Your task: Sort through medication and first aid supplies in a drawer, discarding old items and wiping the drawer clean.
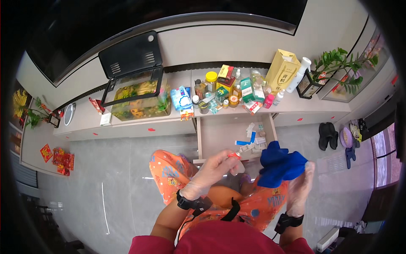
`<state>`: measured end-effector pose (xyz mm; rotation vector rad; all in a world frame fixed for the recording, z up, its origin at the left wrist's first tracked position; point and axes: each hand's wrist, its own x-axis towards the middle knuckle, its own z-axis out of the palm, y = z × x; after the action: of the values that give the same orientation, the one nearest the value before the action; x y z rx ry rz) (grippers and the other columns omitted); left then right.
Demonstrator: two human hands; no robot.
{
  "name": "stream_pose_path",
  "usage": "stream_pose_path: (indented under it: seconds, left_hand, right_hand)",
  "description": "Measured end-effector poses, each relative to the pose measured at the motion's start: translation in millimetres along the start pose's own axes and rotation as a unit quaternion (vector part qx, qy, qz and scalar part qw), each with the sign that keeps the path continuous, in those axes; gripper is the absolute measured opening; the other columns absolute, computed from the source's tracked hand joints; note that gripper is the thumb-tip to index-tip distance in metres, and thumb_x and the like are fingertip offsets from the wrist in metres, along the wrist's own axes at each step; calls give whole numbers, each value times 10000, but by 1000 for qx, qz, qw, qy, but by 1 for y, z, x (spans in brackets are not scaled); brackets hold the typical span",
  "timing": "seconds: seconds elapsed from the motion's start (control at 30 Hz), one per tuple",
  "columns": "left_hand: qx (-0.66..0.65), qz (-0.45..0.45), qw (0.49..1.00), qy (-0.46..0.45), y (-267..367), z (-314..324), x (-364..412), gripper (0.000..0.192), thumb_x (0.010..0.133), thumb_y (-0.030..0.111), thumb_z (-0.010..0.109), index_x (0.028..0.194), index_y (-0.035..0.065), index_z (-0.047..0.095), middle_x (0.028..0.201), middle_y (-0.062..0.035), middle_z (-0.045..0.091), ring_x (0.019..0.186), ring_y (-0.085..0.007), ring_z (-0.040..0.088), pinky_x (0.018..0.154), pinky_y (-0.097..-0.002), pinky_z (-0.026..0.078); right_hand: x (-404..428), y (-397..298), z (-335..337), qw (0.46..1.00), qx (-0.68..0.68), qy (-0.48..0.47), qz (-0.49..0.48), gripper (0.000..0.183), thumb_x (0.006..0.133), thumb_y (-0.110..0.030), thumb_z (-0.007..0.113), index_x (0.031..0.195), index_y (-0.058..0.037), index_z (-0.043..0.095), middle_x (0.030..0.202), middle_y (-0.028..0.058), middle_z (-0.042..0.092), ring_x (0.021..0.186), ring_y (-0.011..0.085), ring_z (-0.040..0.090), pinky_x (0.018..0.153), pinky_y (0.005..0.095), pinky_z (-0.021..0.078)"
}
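My left hand, in a clear plastic glove, holds a small bottle with a red-orange part near its top, over the front edge of a pulled-out drawer. On the right, my gloved right hand grips a blue cloth that hangs in folds beside the drawer's corner. Inside the drawer lie blue-and-white strips or small boxes, blister packs and white packets, gathered on its right side. The fingers behind the cloth are partly hidden.
Bottles, jars and medicine boxes crowd the cabinet top behind the drawer. A glass fish tank with a raised black lid stands left of them. A yellow paper bag, a white spray bottle and a potted plant are at the right.
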<state>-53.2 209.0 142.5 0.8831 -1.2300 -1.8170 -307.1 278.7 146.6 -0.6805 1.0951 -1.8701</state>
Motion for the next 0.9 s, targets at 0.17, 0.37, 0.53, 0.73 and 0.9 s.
stream_pose_path:
  seconds: [0.17,0.37,0.53,0.73,0.9]
  left_hand:
    - [43,-32,998,-32,-11,14,-18,161,946,146,499,931,7,579,771,6,576,716,-66,521,659,-210,431]
    - [248,17,966,-67,-33,22,-16,159,921,151,484,960,26,574,768,-101,647,699,-199,637,645,-303,486]
    - [286,-13,954,-91,-32,21,-14,172,912,167,487,874,16,560,770,-112,649,703,-235,644,621,-326,479]
    - [178,-101,972,-116,-38,31,-11,244,923,228,496,781,44,570,756,-85,654,642,-216,631,586,-324,479]
    - [589,170,790,0,-63,48,-6,267,924,295,496,775,80,554,732,-36,656,623,-210,628,575,-337,483]
  right_hand:
    - [-22,28,26,997,-31,-57,52,165,927,-219,491,993,-68,484,969,19,513,931,102,501,829,269,410]
    - [-29,53,43,924,-242,-286,-81,304,790,7,641,1082,-22,563,1002,64,543,954,174,521,822,298,427]
    - [-18,46,27,896,-299,-324,45,190,788,3,647,977,-21,643,963,76,566,904,197,540,794,292,432]
    - [-16,42,17,885,-311,-344,41,149,808,-13,620,953,-7,651,935,84,583,820,169,545,720,293,444]
    - [-18,52,17,881,-417,-220,43,98,840,-18,595,910,-5,662,864,63,621,797,154,557,719,280,455]
